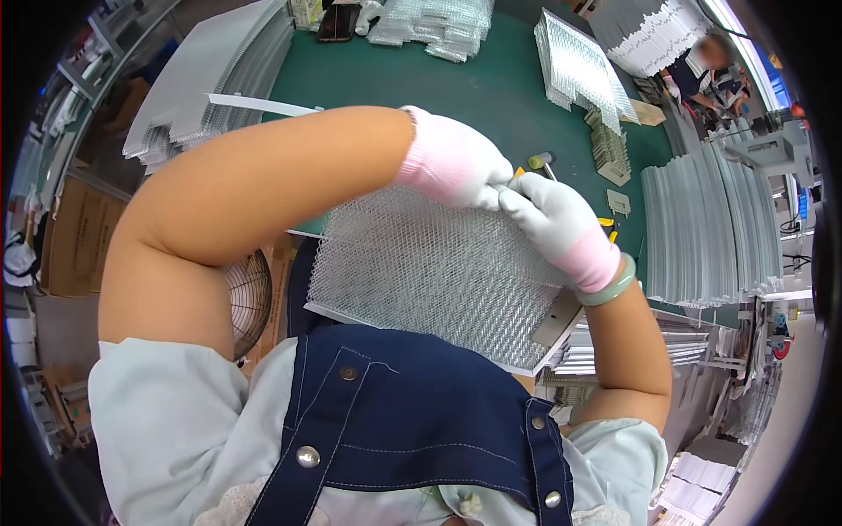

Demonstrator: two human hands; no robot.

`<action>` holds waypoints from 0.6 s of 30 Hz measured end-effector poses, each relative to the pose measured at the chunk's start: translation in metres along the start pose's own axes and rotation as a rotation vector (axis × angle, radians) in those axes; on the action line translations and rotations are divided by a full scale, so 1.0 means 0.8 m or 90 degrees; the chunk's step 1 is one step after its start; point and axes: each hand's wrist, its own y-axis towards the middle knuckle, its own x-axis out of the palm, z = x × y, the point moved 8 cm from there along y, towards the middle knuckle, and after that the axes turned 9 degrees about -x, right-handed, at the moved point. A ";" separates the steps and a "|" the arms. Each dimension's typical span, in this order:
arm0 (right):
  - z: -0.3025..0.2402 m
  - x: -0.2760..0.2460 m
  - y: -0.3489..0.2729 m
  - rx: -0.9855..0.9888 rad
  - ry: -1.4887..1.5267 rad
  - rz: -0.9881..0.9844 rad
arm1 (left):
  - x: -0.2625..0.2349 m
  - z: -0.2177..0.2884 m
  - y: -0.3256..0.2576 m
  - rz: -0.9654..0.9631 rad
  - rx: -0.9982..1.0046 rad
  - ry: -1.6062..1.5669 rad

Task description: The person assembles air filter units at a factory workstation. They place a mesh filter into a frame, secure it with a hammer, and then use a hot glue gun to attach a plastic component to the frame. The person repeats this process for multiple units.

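Observation:
A silvery expanded-mesh panel [412,263] lies tilted in front of me, with pale frame strips along its near edges. Over its far edge my left hand [460,162], in a white glove with a pink cuff, is closed with its fingertips pinched together. My right hand [557,219], gloved alike, is closed too, and its fingertips meet the left ones. What they pinch is hidden. A small orange piece [519,173] shows just beyond the fingertips. Nearby on the green table lie a small mallet [542,161] and yellow-handled pliers [609,230], partly behind my right hand.
Stacked pale sheets [206,74] stand at the left, beside a long white strip [259,104]. Mesh bundles [434,22] and a phone [338,23] lie at the back. Beige brackets [610,149] and tall strip stacks [710,228] are right. A person [697,74] works beyond.

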 end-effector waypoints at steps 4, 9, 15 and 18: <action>-0.019 0.002 -0.008 -0.111 -0.263 0.114 | -0.001 -0.032 -0.014 0.134 0.050 0.070; -0.014 0.008 -0.005 -0.086 -0.196 0.082 | 0.008 -0.035 -0.026 0.190 0.003 0.161; -0.014 0.013 -0.005 -0.068 -0.179 0.062 | 0.009 -0.058 -0.037 0.063 -0.041 0.013; -0.007 0.015 0.004 0.012 0.043 -0.048 | 0.009 -0.062 -0.034 0.010 -0.027 -0.045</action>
